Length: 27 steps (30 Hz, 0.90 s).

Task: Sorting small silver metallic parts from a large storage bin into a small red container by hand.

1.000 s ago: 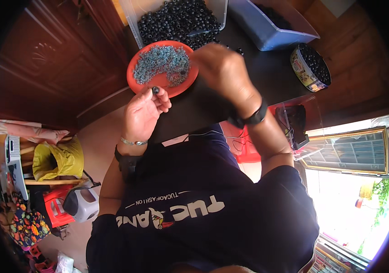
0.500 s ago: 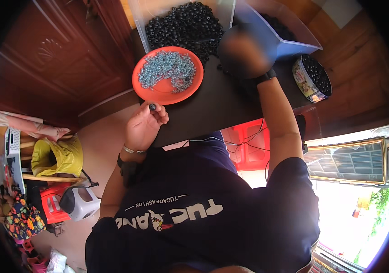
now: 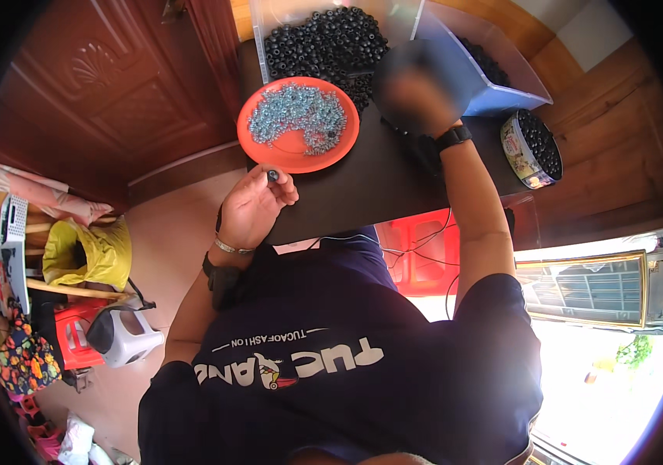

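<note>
My left hand (image 3: pixel 256 203) is palm up beside the table's front left corner. Its thumb and fingertips pinch a small black round part (image 3: pixel 272 176) that shows a hole in its end. Just beyond it lies a red plate (image 3: pixel 291 143) holding a heap of tiny silvery metal pieces (image 3: pixel 300 107). My right hand (image 3: pixel 420 97) is reached out to the right of the plate, in front of the bluish bin; a blur covers it, so its fingers and anything in them are hidden. Many black round parts (image 3: pixel 323 46) fill the clear bin behind the plate.
A bluish translucent bin (image 3: pixel 494 99) with dark parts stands at the back right. Near the table's (image 3: pixel 331 198) right edge is a round tin (image 3: pixel 519 151) of black parts. A red stool (image 3: pixel 424 240) and thin cables are below the front edge. A wooden door is at the left.
The view has shifted slightly, so the plate and bins sit a little further right. My left hand still pinches the black part; my right hand stays in front of the bluish bin.
</note>
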{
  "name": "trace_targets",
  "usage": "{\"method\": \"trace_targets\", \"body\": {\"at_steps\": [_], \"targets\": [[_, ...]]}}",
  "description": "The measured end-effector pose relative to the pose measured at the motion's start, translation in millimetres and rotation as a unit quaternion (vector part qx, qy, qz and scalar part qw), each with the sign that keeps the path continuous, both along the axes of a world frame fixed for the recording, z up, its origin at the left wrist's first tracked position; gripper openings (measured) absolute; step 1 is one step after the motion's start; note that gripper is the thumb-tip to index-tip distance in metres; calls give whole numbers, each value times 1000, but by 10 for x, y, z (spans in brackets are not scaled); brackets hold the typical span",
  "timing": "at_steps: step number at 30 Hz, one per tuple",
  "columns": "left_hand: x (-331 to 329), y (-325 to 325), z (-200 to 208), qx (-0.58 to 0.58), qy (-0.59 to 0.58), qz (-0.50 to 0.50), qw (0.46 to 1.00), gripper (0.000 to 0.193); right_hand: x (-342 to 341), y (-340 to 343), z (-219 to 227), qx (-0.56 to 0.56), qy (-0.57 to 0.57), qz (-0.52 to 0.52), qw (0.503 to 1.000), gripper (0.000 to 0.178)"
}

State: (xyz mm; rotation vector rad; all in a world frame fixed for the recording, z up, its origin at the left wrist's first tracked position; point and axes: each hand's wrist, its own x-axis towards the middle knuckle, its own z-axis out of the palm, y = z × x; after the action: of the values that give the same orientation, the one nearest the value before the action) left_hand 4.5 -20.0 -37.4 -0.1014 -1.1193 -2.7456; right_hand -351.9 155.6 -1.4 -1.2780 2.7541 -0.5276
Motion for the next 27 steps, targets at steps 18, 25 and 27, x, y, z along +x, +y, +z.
{"method": "trace_targets", "body": {"at_steps": [18, 25, 27], "targets": [[-3, -3, -39, 28, 20, -8, 999, 23, 1222, -112, 597, -283, -336, 122, 890, 17], [-22, 2, 63, 17, -18, -27, 999, 25, 1834, -248, 406, -378, -525, 196, 737, 21], [-51, 40, 191, 2, -12, -50, 999, 26, 1918, -273, 364, -406, -517, 209, 724, 21]]}}
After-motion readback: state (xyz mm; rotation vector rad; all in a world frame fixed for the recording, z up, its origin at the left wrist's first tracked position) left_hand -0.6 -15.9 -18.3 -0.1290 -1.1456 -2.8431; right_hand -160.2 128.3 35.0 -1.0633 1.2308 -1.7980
